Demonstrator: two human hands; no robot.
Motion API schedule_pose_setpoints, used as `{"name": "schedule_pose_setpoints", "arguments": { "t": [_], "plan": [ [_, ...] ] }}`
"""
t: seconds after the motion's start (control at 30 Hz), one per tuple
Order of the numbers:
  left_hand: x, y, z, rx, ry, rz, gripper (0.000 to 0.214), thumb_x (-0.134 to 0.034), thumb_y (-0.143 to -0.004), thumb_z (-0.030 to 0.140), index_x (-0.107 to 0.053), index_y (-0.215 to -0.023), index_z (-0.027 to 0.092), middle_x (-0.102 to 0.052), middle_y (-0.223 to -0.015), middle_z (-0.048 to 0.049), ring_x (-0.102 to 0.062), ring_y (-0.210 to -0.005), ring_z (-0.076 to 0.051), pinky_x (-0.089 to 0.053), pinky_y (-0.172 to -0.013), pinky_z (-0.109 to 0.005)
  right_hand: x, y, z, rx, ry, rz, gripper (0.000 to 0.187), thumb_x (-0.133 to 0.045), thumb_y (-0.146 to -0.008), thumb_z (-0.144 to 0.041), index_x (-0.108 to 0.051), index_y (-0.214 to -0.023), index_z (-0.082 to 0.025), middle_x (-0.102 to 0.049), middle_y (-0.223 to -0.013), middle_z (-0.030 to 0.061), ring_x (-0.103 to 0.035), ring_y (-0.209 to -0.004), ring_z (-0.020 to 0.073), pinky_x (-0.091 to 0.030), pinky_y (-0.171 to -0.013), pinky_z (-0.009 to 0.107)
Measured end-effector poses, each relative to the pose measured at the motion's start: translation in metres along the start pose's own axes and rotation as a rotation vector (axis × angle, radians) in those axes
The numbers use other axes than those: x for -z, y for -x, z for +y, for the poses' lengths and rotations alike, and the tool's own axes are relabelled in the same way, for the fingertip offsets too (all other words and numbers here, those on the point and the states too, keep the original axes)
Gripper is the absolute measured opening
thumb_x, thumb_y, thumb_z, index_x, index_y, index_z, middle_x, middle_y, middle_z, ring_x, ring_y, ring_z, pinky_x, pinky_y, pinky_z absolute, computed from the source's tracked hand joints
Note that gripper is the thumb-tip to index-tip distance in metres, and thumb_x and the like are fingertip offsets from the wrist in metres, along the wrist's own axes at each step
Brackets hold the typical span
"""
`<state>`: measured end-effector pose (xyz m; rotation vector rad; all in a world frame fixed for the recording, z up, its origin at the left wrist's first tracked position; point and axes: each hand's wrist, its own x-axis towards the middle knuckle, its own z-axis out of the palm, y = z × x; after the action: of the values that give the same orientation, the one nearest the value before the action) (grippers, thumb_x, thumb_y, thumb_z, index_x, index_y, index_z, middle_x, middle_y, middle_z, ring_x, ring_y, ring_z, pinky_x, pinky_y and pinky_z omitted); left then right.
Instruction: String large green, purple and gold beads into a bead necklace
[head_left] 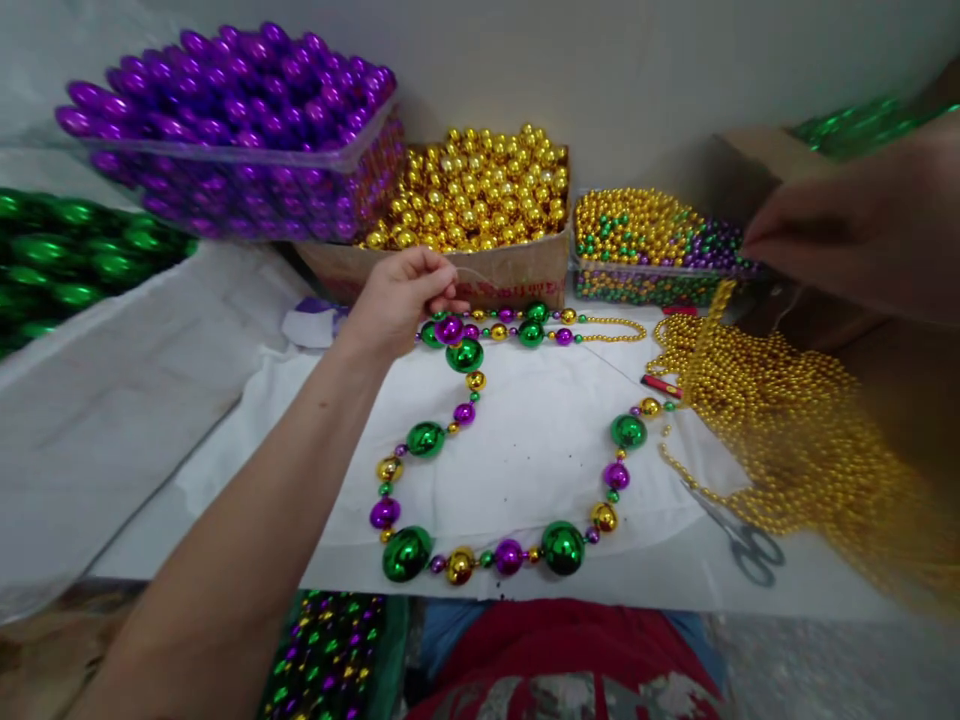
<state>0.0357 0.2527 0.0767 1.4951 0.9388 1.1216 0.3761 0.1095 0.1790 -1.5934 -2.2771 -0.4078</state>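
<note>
My left hand [416, 290] is closed in a pinch on a thin clear string [476, 273], its free end sticking out to the right. From below the fingers, a strand of green, purple and gold beads [508, 556] loops across the white cloth [517, 450]. A second bead necklace [531, 333] lies behind it. My right hand [847, 220] is raised on the right, blurred, its thumb and fingertips drawn together. It is nearest to a clear box of small mixed beads [645, 230]; what it pinches, if anything, cannot be made out.
A bin of purple beads [240, 110] and a cardboard box of gold beads [472, 190] stand at the back. Green beads [67, 260] are at left. Gold bead strings [795, 430], scissors [750, 550] and a red lighter [663, 387] lie at right. More bead strings [326, 650] sit below the table edge.
</note>
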Motion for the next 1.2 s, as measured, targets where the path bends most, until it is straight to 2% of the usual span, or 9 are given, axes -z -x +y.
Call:
{"name": "schedule_pose_setpoints", "arguments": {
  "t": [0.07,0.1,0.27,0.47,0.57,0.73,0.87,1.0,1.2],
  "plan": [
    [-0.002,0.004,-0.001,-0.016,-0.024,-0.021,0.014,-0.064,-0.072,0.013,-0.053,-0.065,0.017,-0.053,-0.059,0.0030,-0.043,-0.043,-0.005,-0.044,-0.048,-0.021,-0.001,-0.007,-0.014,0.036,0.262,-0.017,0.013,-0.062,-0.079,-0.034,-0.067,-0.070,-0.026,-0.044,-0.047,-0.0018,-0.045,-0.047,0.0101,-0.015,-0.049,0.029],
    [-0.004,0.007,0.000,-0.027,-0.048,-0.034,0.012,-0.065,-0.072,0.014,-0.054,-0.066,0.017,-0.054,-0.060,0.0025,-0.044,-0.043,-0.006,-0.040,-0.044,-0.020,-0.007,-0.010,-0.023,0.047,0.279,-0.032,0.013,-0.061,-0.080,-0.032,-0.068,-0.072,-0.024,-0.049,-0.050,-0.0008,-0.043,-0.046,0.0104,-0.015,-0.049,0.029],
    [-0.032,0.026,0.003,-0.007,-0.072,-0.151,0.012,-0.063,-0.075,0.024,-0.055,-0.071,0.017,-0.056,-0.063,0.0022,-0.045,-0.042,-0.006,-0.030,-0.038,-0.018,-0.054,-0.028,-0.071,0.196,-0.006,-0.259,0.020,-0.052,-0.084,-0.027,-0.064,-0.070,-0.021,-0.063,-0.065,0.0023,-0.049,-0.056,0.0132,-0.019,-0.052,0.030],
    [-0.083,0.048,-0.029,0.206,0.245,-0.329,0.020,-0.067,-0.072,0.032,-0.053,-0.073,0.018,-0.047,-0.050,0.0070,-0.042,-0.041,-0.007,-0.035,-0.041,-0.019,-0.091,-0.039,-0.104,0.244,-0.186,-0.371,0.018,-0.050,-0.083,-0.016,-0.064,-0.074,-0.021,-0.065,-0.070,0.0032,-0.046,-0.057,0.0128,-0.016,-0.054,0.031],
    [-0.094,0.058,-0.039,0.303,0.377,-0.421,0.020,-0.066,-0.073,0.032,-0.053,-0.077,0.017,-0.055,-0.056,0.0044,-0.039,-0.040,-0.005,-0.035,-0.042,-0.019,-0.100,-0.037,-0.101,0.160,-0.236,-0.371,0.017,-0.050,-0.084,-0.017,-0.065,-0.075,-0.021,-0.065,-0.072,0.0038,-0.047,-0.060,0.0130,-0.018,-0.056,0.030],
    [-0.098,0.063,-0.038,0.394,0.408,-0.519,0.019,-0.063,-0.077,0.029,-0.049,-0.076,0.016,-0.063,-0.069,-0.0001,-0.033,-0.040,-0.002,-0.028,-0.039,-0.016,-0.108,-0.020,-0.076,0.030,-0.291,-0.358,0.018,-0.052,-0.085,-0.023,-0.066,-0.074,-0.020,-0.063,-0.065,0.0021,-0.048,-0.058,0.0121,-0.021,-0.055,0.028],
    [-0.109,0.063,-0.039,0.437,0.360,-0.471,0.021,-0.066,-0.073,0.029,-0.049,-0.074,0.017,-0.047,-0.055,0.0081,-0.026,-0.037,-0.001,-0.028,-0.037,-0.015,-0.114,-0.004,-0.062,0.003,-0.372,-0.362,0.018,-0.055,-0.085,-0.026,-0.066,-0.072,-0.020,-0.062,-0.062,-0.0006,-0.050,-0.057,0.0104,-0.025,-0.054,0.025],
    [-0.123,0.062,-0.041,0.422,0.350,-0.387,0.023,-0.067,-0.071,0.031,-0.048,-0.074,0.019,-0.035,-0.048,0.0112,-0.028,-0.036,-0.003,-0.030,-0.036,-0.015,-0.116,0.004,-0.066,0.038,-0.392,-0.331,0.015,-0.056,-0.084,-0.023,-0.066,-0.073,-0.020,-0.065,-0.068,0.0004,-0.051,-0.063,0.0110,-0.024,-0.057,0.025],
    [-0.120,0.059,-0.033,0.433,0.369,-0.498,0.020,-0.065,-0.073,0.029,-0.048,-0.076,0.018,-0.054,-0.060,0.0047,-0.031,-0.038,-0.003,-0.029,-0.037,-0.016,-0.119,0.004,-0.068,-0.042,-0.375,-0.207,0.015,-0.054,-0.083,-0.017,-0.063,-0.071,-0.018,-0.062,-0.067,0.0011,-0.048,-0.061,0.0116,-0.022,-0.056,0.026]
  ]
}}
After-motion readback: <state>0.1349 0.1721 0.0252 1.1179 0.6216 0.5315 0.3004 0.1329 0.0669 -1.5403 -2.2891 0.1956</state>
